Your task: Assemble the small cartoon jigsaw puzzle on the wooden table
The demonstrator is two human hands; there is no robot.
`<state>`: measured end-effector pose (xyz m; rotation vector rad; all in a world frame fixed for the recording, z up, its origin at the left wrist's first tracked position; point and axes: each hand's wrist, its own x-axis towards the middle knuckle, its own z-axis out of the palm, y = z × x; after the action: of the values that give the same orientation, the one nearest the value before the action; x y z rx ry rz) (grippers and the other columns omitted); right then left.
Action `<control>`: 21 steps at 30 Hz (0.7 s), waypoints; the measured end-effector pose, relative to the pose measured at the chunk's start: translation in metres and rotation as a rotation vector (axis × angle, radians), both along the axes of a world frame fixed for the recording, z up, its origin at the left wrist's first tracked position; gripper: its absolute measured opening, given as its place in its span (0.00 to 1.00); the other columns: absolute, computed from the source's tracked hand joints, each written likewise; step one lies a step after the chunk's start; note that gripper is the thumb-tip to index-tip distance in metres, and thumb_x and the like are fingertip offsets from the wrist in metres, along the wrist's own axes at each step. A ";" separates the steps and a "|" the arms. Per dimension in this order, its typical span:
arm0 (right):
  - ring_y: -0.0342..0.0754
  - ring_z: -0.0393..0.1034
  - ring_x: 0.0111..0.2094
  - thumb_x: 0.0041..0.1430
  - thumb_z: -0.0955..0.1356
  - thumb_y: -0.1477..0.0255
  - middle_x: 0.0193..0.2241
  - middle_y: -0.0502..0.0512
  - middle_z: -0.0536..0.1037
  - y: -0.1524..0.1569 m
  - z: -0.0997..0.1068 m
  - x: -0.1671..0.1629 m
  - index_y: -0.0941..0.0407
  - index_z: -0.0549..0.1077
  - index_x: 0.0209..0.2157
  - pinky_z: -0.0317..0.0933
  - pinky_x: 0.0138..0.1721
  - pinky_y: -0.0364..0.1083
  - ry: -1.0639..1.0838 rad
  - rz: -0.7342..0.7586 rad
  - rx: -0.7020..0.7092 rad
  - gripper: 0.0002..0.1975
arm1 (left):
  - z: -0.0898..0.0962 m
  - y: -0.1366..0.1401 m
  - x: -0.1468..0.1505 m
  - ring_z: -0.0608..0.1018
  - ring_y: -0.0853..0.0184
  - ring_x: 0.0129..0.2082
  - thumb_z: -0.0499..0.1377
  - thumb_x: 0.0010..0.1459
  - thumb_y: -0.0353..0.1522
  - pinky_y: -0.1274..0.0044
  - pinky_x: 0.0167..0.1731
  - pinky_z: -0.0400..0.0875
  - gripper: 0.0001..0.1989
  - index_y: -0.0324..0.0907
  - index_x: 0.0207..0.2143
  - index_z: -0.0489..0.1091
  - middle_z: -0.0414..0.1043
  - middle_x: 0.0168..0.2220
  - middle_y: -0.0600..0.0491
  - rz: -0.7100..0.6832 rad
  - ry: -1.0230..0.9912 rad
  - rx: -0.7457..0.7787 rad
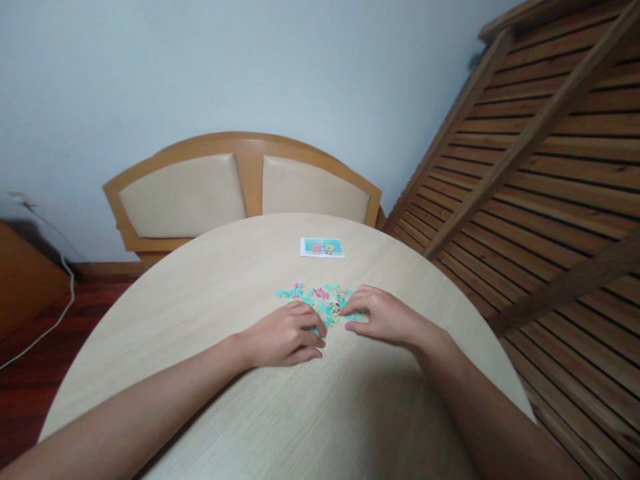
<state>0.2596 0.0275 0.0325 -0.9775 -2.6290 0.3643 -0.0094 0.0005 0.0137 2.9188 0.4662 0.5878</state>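
Note:
Small jigsaw puzzle pieces (327,310), mostly turquoise with some pink and yellow, lie in a loose pile near the middle of the round table (200,280). At the near left side of the pile rests my left hand (290,333), palm down, with its fingers slightly bent and apart. My right hand (377,315) reaches in from the right side, thumb and fingers parted, with the fingertips at the pieces. Nothing shows held in either hand, though the left fingers cover some pieces. Beyond the pile lies a flat picture card (323,247) with cartoon figures on turquoise.
Behind the table stands a wooden headboard (250,173) with two cream panels, against a pale wall (250,67). A slatted wooden frame (525,167) leans close on the right. On the left, a white cable (67,303) trails down to the dark red floor (30,400).

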 end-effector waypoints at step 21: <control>0.53 0.76 0.42 0.54 0.71 0.73 0.40 0.55 0.83 -0.002 0.002 0.008 0.54 0.81 0.40 0.65 0.46 0.47 -0.065 -0.105 -0.093 0.11 | -0.003 0.000 0.000 0.77 0.65 0.41 0.52 0.65 0.25 0.73 0.46 0.70 0.12 0.44 0.44 0.73 0.79 0.37 0.52 -0.043 -0.025 0.013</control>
<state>0.2678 0.0260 0.0349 -1.1706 -2.6252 0.4396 -0.0098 0.0002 0.0107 2.9223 0.3977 0.6230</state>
